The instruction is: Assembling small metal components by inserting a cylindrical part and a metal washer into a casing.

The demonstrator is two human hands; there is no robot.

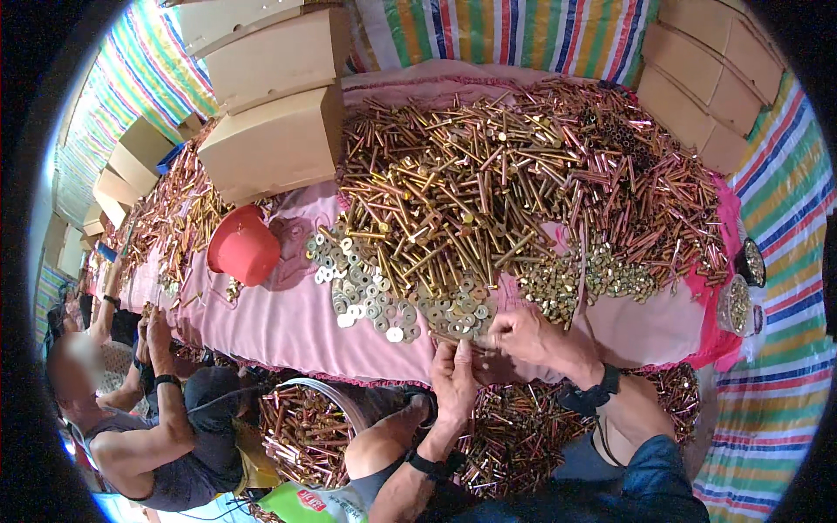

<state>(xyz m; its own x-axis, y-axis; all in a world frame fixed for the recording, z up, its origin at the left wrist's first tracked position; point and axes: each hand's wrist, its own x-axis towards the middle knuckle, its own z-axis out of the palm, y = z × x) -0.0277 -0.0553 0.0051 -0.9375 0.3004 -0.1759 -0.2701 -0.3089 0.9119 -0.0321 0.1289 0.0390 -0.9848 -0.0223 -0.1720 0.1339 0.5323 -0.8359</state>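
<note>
My left hand [454, 376] is closed at the table's near edge, thumb and fingers pinched on a bolt [446, 338] that is mostly hidden by the fingertips. Just right of it, my right hand [530, 336] is closed too, its fingertips pressed together; what they hold is too small to make out. Flat round washers [370, 301] lie spread right beyond both hands. A heap of small nuts [584, 281] sits past my right hand. Farther back rises a big pile of long brassy and pinkish bolts [453, 187].
A red plastic tub [246, 246] stands left on the pink cloth [301, 321]. Cardboard boxes [270, 144] are stacked behind it, with more boxes [711, 83] at far right. Clear jars [737, 305] stand at right. Another person [139, 436] works at left. Bolts [305, 431] fill a container below.
</note>
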